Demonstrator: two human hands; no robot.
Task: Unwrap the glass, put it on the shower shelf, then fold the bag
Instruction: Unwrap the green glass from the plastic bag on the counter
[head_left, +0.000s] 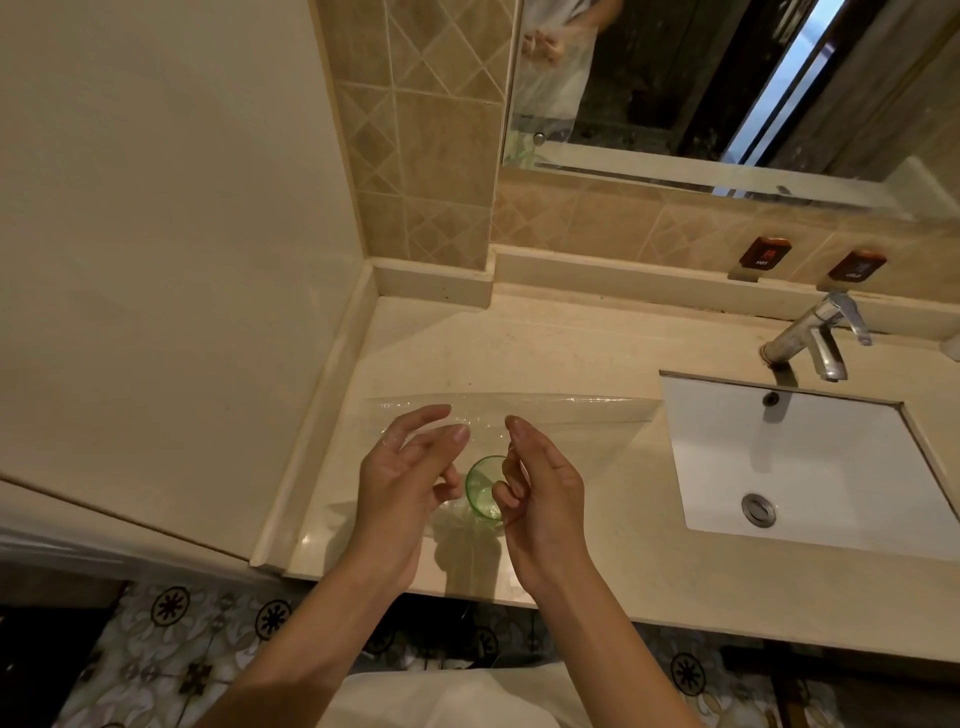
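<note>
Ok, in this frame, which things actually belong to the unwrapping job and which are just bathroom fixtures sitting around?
Part of the job:
- green glass, standing on the counter
- clear plastic bag spread around it
- left hand and right hand, fingers curled at the plastic either side of the glass

Just there:
- sink
- tap
- mirror
- hot and cold signs

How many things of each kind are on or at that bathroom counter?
Green glass: 1
Clear plastic bag: 1
Faucet: 1
Sink basin: 1
Hot and cold tags: 2
Hands: 2
Total: 8
</note>
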